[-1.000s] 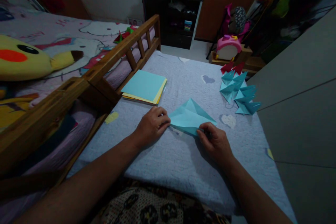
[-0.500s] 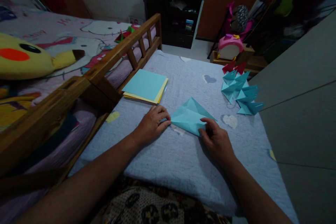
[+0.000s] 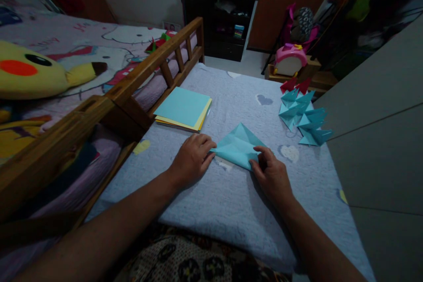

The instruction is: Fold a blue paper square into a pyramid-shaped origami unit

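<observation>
A light blue sheet of origami paper (image 3: pixel 236 143), folded into a creased triangular shape, lies in front of me with its peak pointing away. My left hand (image 3: pixel 193 158) pinches its left corner between thumb and fingers. At the right side, my right hand (image 3: pixel 269 172) holds the near right edge, thumb below and index finger on top, covering that corner. Beyond my left hand rests a stack of square paper (image 3: pixel 183 106), blue on top with yellow and orange edges under it. Several folded blue paper figures (image 3: pixel 299 114) stand at the right.
The paper lies on a bed surface with a pale blue cover (image 3: pixel 228 202). A wooden rail (image 3: pixel 155 61) runs along the left, with a yellow plush toy (image 3: pixel 36 70) behind it. Red folded paper (image 3: pixel 295 84) sits at the far right corner, beside a pale cabinet (image 3: pixel 380 141).
My left fingers have closed on the paper's left corner, with the thumb now beneath it. The right hand has shifted very slightly left along the edge.
</observation>
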`<state>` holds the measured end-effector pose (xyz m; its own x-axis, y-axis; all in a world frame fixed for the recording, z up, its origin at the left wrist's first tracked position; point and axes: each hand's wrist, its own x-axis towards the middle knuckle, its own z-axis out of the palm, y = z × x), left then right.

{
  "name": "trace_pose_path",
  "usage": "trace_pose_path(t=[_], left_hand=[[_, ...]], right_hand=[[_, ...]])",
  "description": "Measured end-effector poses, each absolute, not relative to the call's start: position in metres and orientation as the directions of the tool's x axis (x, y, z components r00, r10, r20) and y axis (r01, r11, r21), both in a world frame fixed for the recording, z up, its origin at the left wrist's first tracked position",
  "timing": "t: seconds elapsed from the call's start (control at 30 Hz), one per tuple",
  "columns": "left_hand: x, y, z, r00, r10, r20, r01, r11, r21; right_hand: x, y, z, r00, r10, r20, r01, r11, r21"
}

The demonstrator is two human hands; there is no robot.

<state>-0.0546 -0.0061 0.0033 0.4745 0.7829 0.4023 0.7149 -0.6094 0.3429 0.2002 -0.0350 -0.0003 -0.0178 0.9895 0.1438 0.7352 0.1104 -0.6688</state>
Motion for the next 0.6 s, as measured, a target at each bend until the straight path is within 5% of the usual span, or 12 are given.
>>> trace_pose_path(t=[0.1, 0.2, 0.6], left_hand=[[-0.045, -0.018, 0.01, 0.641, 0.581, 0.502, 0.607, -0.783, 0.132], [-0.035, -0.027, 0.01, 0.746, 0.442, 0.498, 0.473, -0.878, 0.072], [-0.034, -0.028, -0.006, 0.772, 0.49, 0.406, 0.476, -0.868, 0.142]], right_hand=[[0.2, -0.035, 0.0, -0.021, 0.988, 0.153, 0.736, 0.119, -0.666], [0.199, -0.035, 0.0, -0.026, 0.987, 0.161, 0.736, 0.128, -0.664], [0.196, -0.037, -0.003, 0.006, 0.986, 0.169, 0.8, 0.097, -0.593]])
